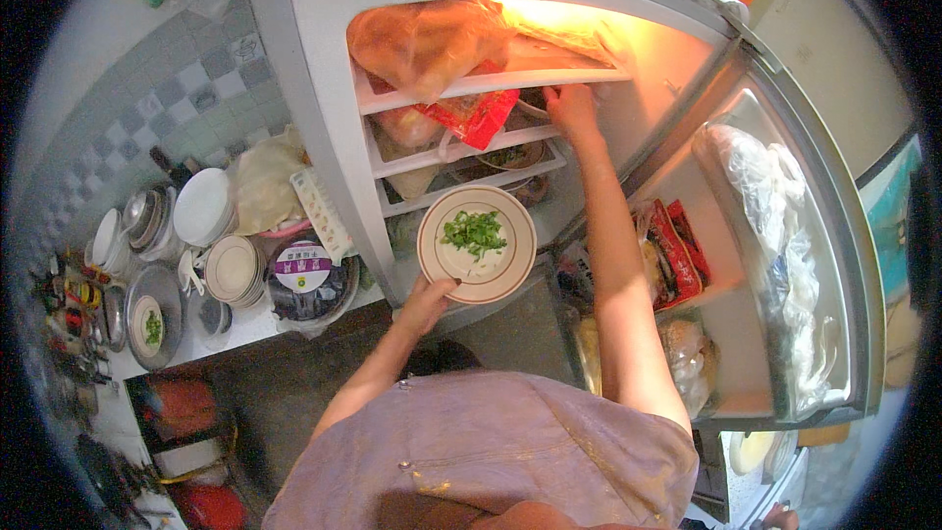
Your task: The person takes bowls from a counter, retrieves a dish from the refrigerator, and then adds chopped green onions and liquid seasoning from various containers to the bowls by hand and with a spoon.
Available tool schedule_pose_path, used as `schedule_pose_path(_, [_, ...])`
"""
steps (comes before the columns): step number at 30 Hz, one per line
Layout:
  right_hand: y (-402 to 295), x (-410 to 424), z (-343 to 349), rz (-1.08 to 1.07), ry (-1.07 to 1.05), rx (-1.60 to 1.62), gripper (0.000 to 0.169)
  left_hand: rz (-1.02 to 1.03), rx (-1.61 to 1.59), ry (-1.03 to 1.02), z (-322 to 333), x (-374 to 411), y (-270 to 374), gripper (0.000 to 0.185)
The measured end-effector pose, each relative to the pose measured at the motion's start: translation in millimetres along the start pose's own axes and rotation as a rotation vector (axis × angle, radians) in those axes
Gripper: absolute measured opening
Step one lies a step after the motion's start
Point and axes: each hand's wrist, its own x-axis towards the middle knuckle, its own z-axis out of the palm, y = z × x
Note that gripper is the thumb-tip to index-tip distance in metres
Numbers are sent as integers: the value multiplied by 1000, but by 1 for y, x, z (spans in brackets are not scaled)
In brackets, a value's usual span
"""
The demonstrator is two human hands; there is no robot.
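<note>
My left hand [428, 302] grips the near rim of a cream plate [515, 265] with brown rings. A small heap of chopped green herbs [473, 232] lies in its middle. The plate is in front of the open refrigerator [324, 103]. Inside it, my right hand [572, 112] reaches under the upper shelf [508, 81], its fingertips at the edge of a bowl [535, 103]. Shadow and the shelf partly hide that bowl, and I cannot tell how firmly the fingers hold it. Left of the bowl lies a red food packet [478, 118]. Lower down sits another bowl of greens [515, 156].
The refrigerator door [743, 294] stands open on the right, with bagged food and red packets [681, 254] in its racks. A plastic bag of food [434, 44] fills the top shelf. On the left counter are stacked plates [234, 270], a dark round container [302, 280] and a second plate of herbs [149, 327].
</note>
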Motion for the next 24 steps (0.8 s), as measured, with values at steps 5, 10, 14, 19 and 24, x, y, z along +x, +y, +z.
schedule_pose_path(5, [-1, -11, -17, -6, -88, 52, 18, -135, 116, 87, 12, -2, 6, 53])
schedule_pose_path(10, [-32, -48, -38, -26, 245, 185, 13, -57, 22, 75, 1, -6, -10, 52])
schedule_pose_path(14, [-64, -113, -34, -24, 292, 390, 12, -76, -34, 75, -2, -17, -12, 51])
schedule_pose_path(19, [-36, -134, 34, 23, -64, 271, 17, -136, -13, 82, -10, -22, -13, 49])
schedule_pose_path(24, [-18, -95, 99, -27, -379, 191, 29, -231, 61, 129, -19, -29, -19, 48])
